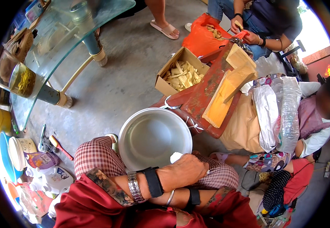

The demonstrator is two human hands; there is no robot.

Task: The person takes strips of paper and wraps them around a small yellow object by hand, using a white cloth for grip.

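Note:
My forearms cross over my lap. My left hand is closed above the near right rim of a round metal basin, its fingers curled around a crumpled white wad that looks like tissue or cloth. White shows on both sides of the fist. My right forearm, with a bangle, passes beneath the left one; its hand is hidden there. Bare metal shows inside the basin, which stands by my checked trouser legs.
A worn red bench bears yellowish wooden boards. Beyond are a cardboard box of pale strips and an orange bag. People sit far right and right. A glass table stands far left; bottles and brushes lie left.

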